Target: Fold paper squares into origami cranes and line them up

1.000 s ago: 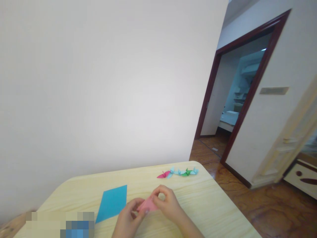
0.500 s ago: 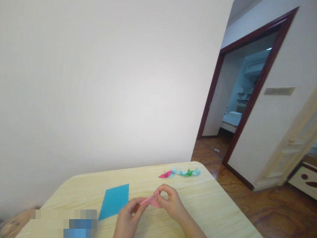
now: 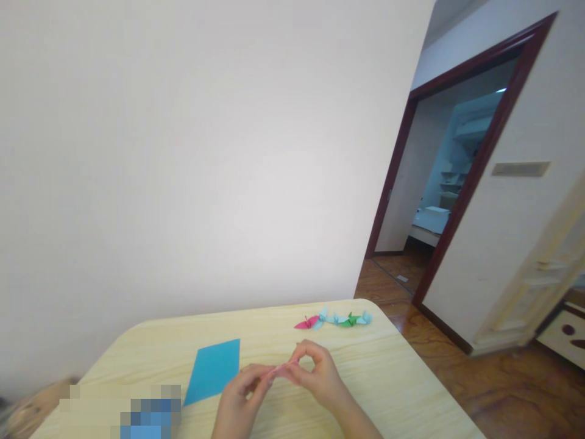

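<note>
A small piece of folded pink paper (image 3: 280, 369) is held above the table between both hands, seen nearly edge-on. My left hand (image 3: 242, 393) pinches its left end between thumb and fingers. At its other end, my right hand (image 3: 319, 373) grips the paper with thumb and index finger. Fingers cover much of the paper, so its folds are hard to make out. Left of my hands lies a flat blue sheet of paper (image 3: 214, 369). Beyond them sits a row of folded paper cranes: a red one (image 3: 307, 322), a green one (image 3: 350, 320) and several light blue ones (image 3: 336, 319).
The pale wood-grain table (image 3: 183, 329) has rounded corners and stands near a white wall (image 3: 219, 171). A blurred, pixelated patch (image 3: 146, 421) covers its front left. To the right are a wooden floor (image 3: 439, 323) and a dark red door frame (image 3: 484, 158).
The pink paper has turned from showing a broad face to lying nearly edge-on between my fingers. Both hands keep their pinch and have barely shifted. The view has moved slightly.
</note>
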### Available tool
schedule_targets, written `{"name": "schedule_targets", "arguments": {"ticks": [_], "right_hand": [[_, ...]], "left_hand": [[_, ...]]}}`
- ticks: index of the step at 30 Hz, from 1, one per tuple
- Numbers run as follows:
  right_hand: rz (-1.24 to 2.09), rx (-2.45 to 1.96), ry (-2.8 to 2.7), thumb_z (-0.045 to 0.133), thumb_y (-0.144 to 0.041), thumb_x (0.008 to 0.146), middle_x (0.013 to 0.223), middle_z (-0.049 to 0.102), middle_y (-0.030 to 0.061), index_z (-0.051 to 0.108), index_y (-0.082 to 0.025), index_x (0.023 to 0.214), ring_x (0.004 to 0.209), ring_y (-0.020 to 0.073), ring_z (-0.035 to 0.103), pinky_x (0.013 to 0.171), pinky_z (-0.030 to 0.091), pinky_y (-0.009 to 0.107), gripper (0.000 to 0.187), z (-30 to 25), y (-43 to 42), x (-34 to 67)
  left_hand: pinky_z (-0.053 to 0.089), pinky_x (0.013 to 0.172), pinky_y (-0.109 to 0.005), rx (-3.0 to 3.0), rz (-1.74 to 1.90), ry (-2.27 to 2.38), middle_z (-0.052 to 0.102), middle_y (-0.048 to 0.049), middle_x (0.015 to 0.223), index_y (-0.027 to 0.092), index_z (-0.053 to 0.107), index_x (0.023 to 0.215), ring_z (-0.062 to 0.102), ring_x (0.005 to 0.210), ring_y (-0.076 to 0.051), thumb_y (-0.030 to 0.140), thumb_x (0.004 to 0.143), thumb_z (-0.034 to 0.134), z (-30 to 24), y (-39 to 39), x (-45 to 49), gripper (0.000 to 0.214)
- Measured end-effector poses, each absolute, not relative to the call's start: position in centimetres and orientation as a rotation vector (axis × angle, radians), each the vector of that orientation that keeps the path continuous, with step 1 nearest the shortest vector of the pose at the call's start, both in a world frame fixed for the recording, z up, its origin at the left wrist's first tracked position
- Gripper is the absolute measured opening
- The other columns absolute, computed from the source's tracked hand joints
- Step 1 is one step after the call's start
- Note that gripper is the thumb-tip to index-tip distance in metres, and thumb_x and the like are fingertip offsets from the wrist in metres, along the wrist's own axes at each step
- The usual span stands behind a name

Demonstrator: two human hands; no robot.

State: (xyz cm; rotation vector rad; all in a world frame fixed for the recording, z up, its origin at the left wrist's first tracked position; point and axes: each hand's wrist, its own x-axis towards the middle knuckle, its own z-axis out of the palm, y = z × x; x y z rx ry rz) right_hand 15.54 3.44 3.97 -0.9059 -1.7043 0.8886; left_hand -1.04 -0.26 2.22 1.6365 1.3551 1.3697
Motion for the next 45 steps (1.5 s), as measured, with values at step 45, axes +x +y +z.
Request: {"name": "schedule_targets", "arguments": {"ticks": [45], "right_hand": [[0.781, -0.828, -1.736, 0.067, -0.026, 0.067, 0.054, 0.061, 0.0006, 0.066, -0.019, 0.055, 0.057, 0.0143, 0.056, 0.064, 0.045, 0.026, 0.013, 3.5, 3.1, 15.0]], "left_hand": [[0.046, 0.057, -0.024, 1.733, 1.367, 1.414, 0.064, -0.0004, 0.062, 0.022, 0.064, 0.064, 0.057, 0.059, -0.017, 0.045, 0.074, 0.055, 2.4, -0.6, -1.0, 0.026]]}}
